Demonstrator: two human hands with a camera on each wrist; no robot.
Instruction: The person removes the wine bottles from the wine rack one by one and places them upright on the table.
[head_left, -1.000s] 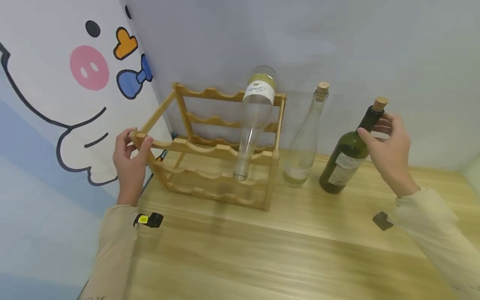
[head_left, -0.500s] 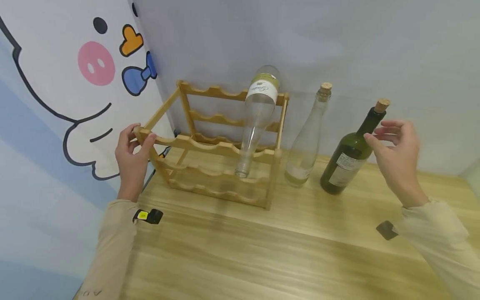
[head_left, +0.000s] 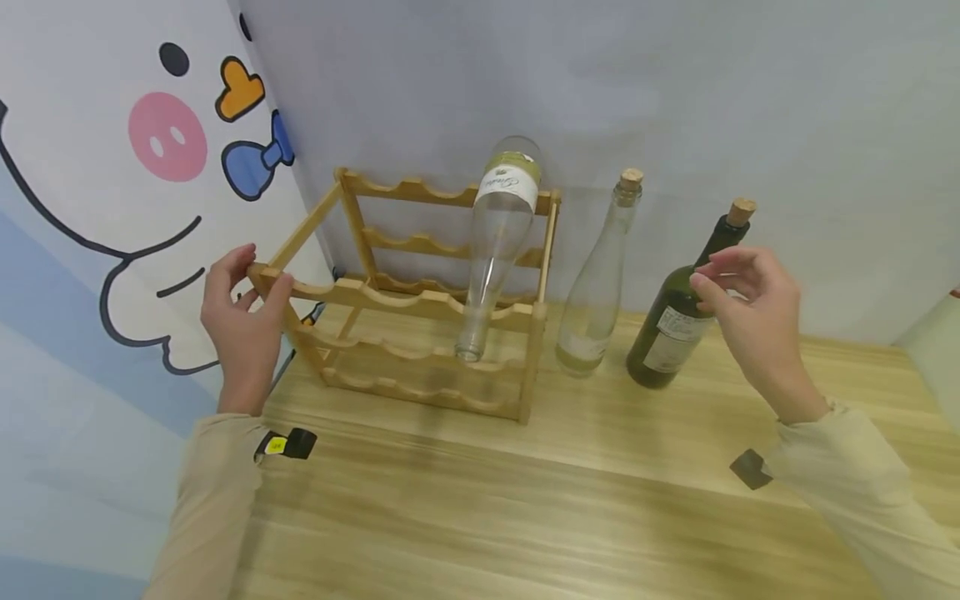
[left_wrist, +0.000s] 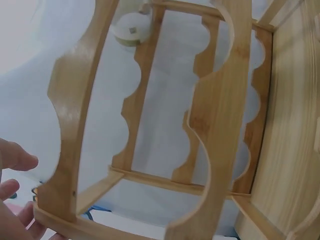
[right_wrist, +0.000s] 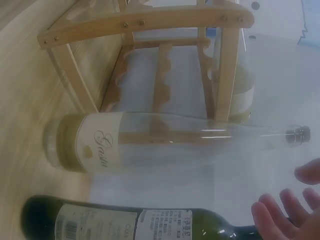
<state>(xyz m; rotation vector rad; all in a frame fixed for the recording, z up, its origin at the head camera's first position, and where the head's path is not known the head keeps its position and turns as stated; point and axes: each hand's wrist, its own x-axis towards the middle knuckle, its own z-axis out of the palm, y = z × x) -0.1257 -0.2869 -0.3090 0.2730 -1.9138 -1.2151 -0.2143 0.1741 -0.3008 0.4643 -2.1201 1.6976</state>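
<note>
A wooden wine rack point(head_left: 423, 300) stands at the left with a clear bottle point(head_left: 504, 208) lying in its top tier, neck toward me. My left hand point(head_left: 243, 321) is at the rack's near left top corner; in the left wrist view its thumb point(left_wrist: 22, 159) is off the rail while the other fingers lie beside the end bar. A second clear bottle point(head_left: 590, 300) and a dark green wine bottle point(head_left: 671, 329), both corked, stand upright right of the rack. My right hand point(head_left: 753, 312) is beside the green bottle's neck, fingers loosely bent, holding nothing.
The wooden table point(head_left: 480, 517) extends in front of the rack and bottles. A grey-white wall point(head_left: 750, 108) rises close behind them. At the left is a wall panel point(head_left: 67, 233) with cartoon drawings.
My right hand has let go of the green bottle's neck and drawn slightly away. My left hand's thumb has loosened at the rack's corner. The bottles stay in place.
</note>
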